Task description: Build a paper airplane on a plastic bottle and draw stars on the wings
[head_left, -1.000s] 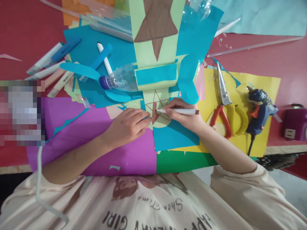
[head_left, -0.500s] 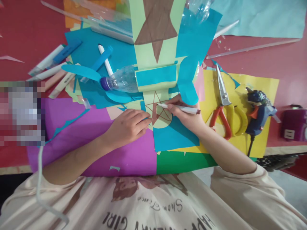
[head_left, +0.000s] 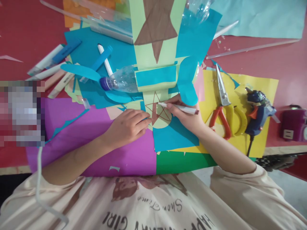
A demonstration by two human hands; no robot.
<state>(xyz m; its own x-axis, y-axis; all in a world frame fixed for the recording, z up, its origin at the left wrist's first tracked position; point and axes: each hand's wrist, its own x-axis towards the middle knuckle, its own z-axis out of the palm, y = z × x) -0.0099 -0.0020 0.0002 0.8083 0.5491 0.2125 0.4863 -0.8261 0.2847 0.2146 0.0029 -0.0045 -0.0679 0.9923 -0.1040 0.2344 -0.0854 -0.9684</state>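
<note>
A white marker pen (head_left: 185, 109) with a brown end is pinched in my right hand (head_left: 187, 115). Its tip points at a brown star outline (head_left: 154, 111) drawn on a pale green paper strip (head_left: 169, 123); the star's left part is coloured in. My left hand (head_left: 129, 126) lies open, palm down, fingers loosely bent, with the fingertips at the strip's left edge. Just above both hands, a plastic bottle (head_left: 124, 80) with a purple cap lies across the strip, wrapped in green and blue paper. Blue paper pieces, one a rounded shape (head_left: 188, 80), project from its two ends.
Scissors (head_left: 222, 99) and a blue glue gun (head_left: 256, 111) lie on yellow paper at the right. Several markers (head_left: 64, 78) are scattered at the left. Purple paper (head_left: 96, 134) lies under my left forearm. A larger brown star (head_left: 157, 32) covers the strip's far part.
The marker's tip has shifted very slightly to the right within the star. My left hand stays in place.
</note>
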